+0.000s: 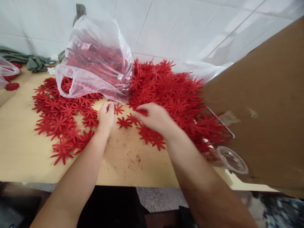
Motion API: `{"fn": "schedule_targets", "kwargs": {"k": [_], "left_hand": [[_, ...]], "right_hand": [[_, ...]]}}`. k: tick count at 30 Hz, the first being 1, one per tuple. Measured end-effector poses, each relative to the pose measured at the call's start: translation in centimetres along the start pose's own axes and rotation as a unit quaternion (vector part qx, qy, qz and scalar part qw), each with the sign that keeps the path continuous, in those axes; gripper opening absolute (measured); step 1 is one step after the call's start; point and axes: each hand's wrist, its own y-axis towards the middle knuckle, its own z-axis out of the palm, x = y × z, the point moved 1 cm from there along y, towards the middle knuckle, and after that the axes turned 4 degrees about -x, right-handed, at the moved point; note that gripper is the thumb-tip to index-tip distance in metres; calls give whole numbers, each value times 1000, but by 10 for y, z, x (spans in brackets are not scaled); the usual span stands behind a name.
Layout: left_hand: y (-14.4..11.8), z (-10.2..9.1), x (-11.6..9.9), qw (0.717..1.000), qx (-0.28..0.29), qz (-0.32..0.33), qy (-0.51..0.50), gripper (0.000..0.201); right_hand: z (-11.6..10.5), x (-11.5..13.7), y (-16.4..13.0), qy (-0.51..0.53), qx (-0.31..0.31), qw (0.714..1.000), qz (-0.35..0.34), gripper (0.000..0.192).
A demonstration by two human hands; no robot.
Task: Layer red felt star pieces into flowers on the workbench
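Note:
My left hand [106,114] is closed in a pinch on the edge of a red flower-shaped cutout [119,109], just above the table. My right hand [153,117] is slightly blurred at the front edge of a large heap of red flower cutouts [163,90]. Its thumb and fingers are apart, and I see nothing held between them. Between the hands a loose red flower cutout [124,122] lies flat on the table. Left of my left hand is a spread of overlapping red flower cutouts [59,122].
A clear plastic bag [99,63] full of red cutouts stands behind the hands. At the right rise a large cardboard sheet [263,110] and a clear plastic tub [232,160]. Green cloth [36,61] lies at the back left. Red crumbs dot the table [147,171].

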Motion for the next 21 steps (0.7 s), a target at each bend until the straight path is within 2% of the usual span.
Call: {"fn": "schedule_targets", "kwargs": {"k": [1,2,4,8,13,17,21], "left_hand": [[1,-1,0,1000,-12,-1,-4,12],[2,-3,-1,1000,-21,-4,-10,13],[3,-4,-1,999,-31,-9,-20,13],[2,-1,0,1000,-11,-13,-21,11],[-3,6,2,999,29,-35,-14,13],[-7,9,0,991,78,-102,-36,15],[-11,11,-2,982,139,-110,-60,16]], "right_hand": [[12,16,-2,-8,63,997,-33,39],[22,29,-3,-26,98,994,-47,42],[38,45,-5,-57,116,991,-38,43],[47,42,-3,-44,68,997,17,26],[37,24,-1,82,-36,995,36,20],[33,26,-2,200,-78,976,31,22],[40,28,1,339,-79,937,29,29]]}}
